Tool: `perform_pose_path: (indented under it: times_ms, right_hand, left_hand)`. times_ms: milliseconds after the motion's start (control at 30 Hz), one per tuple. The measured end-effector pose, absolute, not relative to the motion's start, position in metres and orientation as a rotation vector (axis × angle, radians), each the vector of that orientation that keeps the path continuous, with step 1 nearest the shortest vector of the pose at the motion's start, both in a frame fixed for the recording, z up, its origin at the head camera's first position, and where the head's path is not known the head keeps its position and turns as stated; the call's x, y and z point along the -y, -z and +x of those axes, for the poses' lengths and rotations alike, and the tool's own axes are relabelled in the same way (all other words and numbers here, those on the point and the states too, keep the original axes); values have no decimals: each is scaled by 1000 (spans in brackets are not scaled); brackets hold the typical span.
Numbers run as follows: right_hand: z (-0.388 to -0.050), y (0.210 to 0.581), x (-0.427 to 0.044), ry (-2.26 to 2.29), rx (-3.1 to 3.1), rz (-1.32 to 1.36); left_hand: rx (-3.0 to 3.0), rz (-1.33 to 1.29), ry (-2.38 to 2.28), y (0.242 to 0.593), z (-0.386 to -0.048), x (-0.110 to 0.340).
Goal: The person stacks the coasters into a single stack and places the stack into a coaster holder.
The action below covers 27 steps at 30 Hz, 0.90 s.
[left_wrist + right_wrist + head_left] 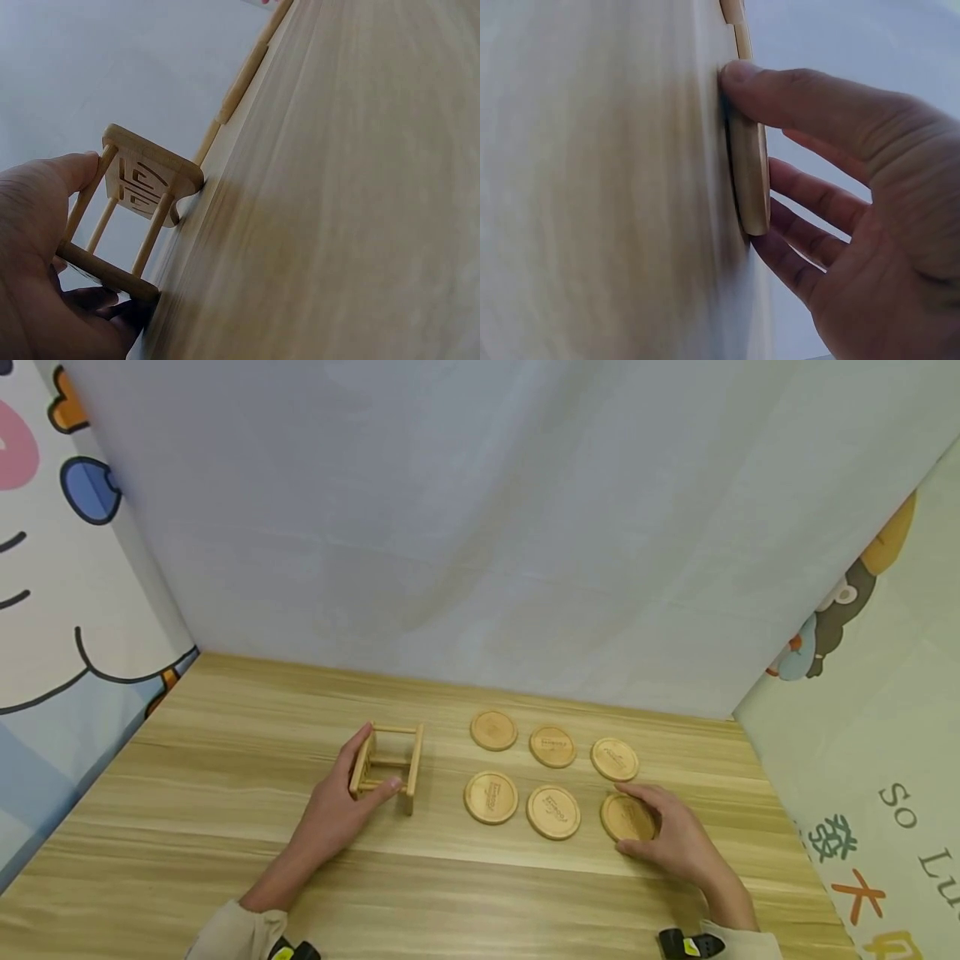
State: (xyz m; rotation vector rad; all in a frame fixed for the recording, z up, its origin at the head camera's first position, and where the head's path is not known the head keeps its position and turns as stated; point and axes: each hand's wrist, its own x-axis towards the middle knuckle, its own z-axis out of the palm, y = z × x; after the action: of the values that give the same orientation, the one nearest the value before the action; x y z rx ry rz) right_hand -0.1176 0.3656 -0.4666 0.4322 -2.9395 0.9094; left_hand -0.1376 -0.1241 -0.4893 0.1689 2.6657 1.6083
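Observation:
A small wooden rack (415,764) with slotted side panels and thin rods stands on the table, left of the coasters. My left hand (335,810) grips it, thumb on the near side and fingers round the left panel; the left wrist view shows the rack (154,169) in the hand (45,262). At the near right of the coasters, my right hand (678,837) pinches a round wooden coaster (624,817) at its edges. In the right wrist view the hand (885,172) holds the coaster (750,176), whose lower edge is close to the tabletop.
Between rack and right hand lie more round coasters in two rows: a back row with a plain-faced one (493,730) at left and an engraved one (615,759) at right, and a front row (553,812). Behind the wooden table (420,893) hangs a pale cloth (480,527).

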Motion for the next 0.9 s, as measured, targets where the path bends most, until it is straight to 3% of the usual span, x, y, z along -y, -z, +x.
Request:
perform_pose_path:
  times_ms: [900]
  right_hand:
    - [-118, 461, -344, -871, 2863, 493]
  left_hand:
    - [-2650, 158, -1609, 488, -138, 124]
